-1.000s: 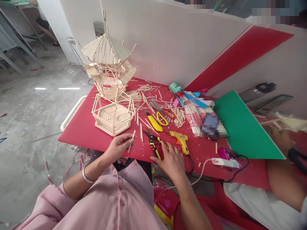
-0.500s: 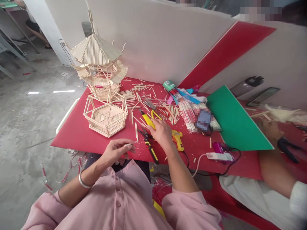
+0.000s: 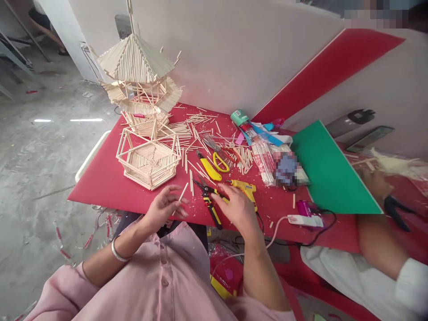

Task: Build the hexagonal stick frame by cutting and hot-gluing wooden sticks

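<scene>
at the 10 o'clock side of the red counter (image 3: 96, 185) stands a tiered stick tower (image 3: 137, 62), upright; nearer, the open six-sided stick frame (image 3: 152, 171) rests with its floor down. at 7 o'clock, the left hand (image 3: 163, 205) has a narrow grip, pinching one short stick (image 3: 183, 192) over the near edge, its long axis running from 7 to 1 o'clock. just right, the cutters (image 3: 210, 207) lie with handles spread, blades towards 11. the right hand (image 3: 237, 207) reaches over their right handle; whether its grip closes on it, i cannot tell. the step looks like handling stick and tool together; lifting the cutters would call for fingers around both handles. the glue gun (image 3: 246, 187) lies at its 1 o'clock.
</scene>
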`<state>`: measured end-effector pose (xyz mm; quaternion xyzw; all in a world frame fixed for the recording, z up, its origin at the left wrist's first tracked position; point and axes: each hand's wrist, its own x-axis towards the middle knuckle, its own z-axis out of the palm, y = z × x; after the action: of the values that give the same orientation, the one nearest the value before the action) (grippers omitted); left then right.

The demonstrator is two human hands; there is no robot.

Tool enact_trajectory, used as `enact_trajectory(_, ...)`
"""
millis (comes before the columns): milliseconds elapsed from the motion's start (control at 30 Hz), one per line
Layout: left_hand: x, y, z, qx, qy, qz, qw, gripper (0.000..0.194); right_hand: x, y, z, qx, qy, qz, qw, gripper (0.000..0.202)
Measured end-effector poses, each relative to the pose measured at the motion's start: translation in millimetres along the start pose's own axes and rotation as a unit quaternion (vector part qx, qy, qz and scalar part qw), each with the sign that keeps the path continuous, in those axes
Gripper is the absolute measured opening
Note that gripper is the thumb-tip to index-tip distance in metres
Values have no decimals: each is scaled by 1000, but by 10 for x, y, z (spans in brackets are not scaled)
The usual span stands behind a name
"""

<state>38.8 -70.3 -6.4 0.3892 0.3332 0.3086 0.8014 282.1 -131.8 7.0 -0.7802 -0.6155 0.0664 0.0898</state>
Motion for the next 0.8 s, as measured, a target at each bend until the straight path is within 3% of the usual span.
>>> enact_trajectory(100, 41, -23, 11, 14, -15, 18, 1000, 57, -316, 12, 132, -78, -44, 9, 996, 83)
enact_trajectory(200, 91, -51, 24, 29, 13, 12, 999, 47, -448, 3, 210, -114, -59, 10, 992, 98)
enact_trajectory(367, 121, -48, 58, 66, 55, 4, 996, 48, -356, -18, 163, -96, -102, 17, 990, 88)
enact_trajectory(500, 100, -28, 60, 66, 54, 19, 996, 50, -318, -7, 108, -9, -116, 78, 990, 66)
enact_trajectory(567, 86, -23, 50, 74, 41, 34, 996, 45, -371, -5, 90, 99, -101, 83, 986, 62)
enact_trajectory(667, 61, -22, 41, 102, 21, 57, 993, 43, -513, -69, 80, 285, -69, 46, 955, 62)
enact_trajectory(733, 44, -22, 51, 130, 13, 78, 988, 41, -598, -159, 90, 336, -50, 31, 940, 57)
enact_trajectory(800, 32, -19, 72, 157, 7, 104, 982, 39, -643, -254, 112, 320, -32, 16, 947, 53)
